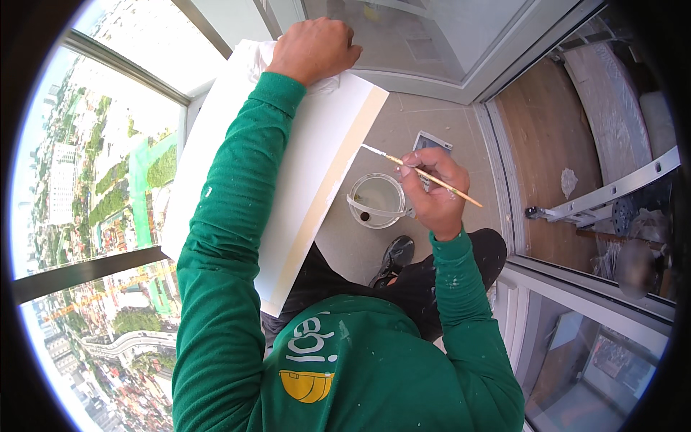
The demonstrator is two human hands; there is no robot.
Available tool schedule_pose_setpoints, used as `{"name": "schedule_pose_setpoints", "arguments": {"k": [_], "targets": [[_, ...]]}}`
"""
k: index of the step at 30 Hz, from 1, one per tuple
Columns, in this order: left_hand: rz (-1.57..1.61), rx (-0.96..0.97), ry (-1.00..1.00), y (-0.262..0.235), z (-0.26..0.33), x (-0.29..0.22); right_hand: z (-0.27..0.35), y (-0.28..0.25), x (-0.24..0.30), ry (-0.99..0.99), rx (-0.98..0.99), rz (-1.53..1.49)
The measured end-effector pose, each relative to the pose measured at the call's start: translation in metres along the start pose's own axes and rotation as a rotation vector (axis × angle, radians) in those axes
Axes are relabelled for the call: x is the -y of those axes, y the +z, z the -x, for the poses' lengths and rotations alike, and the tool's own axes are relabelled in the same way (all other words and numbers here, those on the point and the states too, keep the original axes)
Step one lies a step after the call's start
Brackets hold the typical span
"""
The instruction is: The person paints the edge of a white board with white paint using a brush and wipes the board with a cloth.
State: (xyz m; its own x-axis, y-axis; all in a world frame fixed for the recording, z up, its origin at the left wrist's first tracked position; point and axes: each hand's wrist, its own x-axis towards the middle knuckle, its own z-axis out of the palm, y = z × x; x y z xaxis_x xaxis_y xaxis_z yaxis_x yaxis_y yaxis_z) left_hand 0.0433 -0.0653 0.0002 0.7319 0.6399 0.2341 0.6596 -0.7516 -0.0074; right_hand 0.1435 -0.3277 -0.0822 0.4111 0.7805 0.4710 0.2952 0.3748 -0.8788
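A large white board stands slanted in front of me on the left, with a beige strip of tape along its right side. My left hand is closed at the board's far end, over a white cloth bunched beneath it; its fingertips are partly hidden. Between thumb and fingers, my right hand grips a thin wooden paintbrush. The brush's white-coated tip points left and is at or very near the board's right edge; actual contact I cannot tell.
A clear round tub with pale liquid stands on the tiled floor, near my shoe. Behind my right hand lies a small printed packet. Windows are at left, a glass door frame and a ladder at right.
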Motion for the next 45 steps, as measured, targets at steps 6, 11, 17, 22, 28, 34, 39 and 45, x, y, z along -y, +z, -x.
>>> {"name": "schedule_pose_setpoints", "arguments": {"k": [6, 11, 17, 22, 28, 34, 39, 45], "targets": [[-0.002, -0.011, 0.0, -0.001, 0.003, 0.004, 0.003, 0.003, 0.007, -0.07, 0.167, 0.047], [-0.012, -0.013, -0.001, -0.002, 0.004, 0.006, 0.004, 0.005, 0.005, -0.017, 0.123, 0.01], [-0.005, -0.016, -0.01, -0.002, 0.005, 0.009, -0.001, 0.011, 0.007, -0.015, 0.013, 0.022], [0.001, -0.02, -0.004, -0.004, 0.007, 0.012, 0.005, 0.016, 0.017, -0.149, 0.213, 0.089], [0.038, -0.031, -0.026, -0.004, 0.009, 0.013, 0.012, 0.022, 0.023, -0.152, 0.303, 0.011], [0.022, -0.033, -0.011, -0.009, 0.011, 0.014, 0.005, 0.021, 0.022, -0.144, 0.151, 0.102], [0.038, -0.074, -0.005, -0.004, 0.009, 0.023, 0.005, 0.025, 0.013, -0.067, -0.049, -0.015], [0.012, -0.063, 0.012, -0.005, 0.008, 0.032, 0.005, 0.023, 0.015, -0.123, 0.003, 0.005]]}}
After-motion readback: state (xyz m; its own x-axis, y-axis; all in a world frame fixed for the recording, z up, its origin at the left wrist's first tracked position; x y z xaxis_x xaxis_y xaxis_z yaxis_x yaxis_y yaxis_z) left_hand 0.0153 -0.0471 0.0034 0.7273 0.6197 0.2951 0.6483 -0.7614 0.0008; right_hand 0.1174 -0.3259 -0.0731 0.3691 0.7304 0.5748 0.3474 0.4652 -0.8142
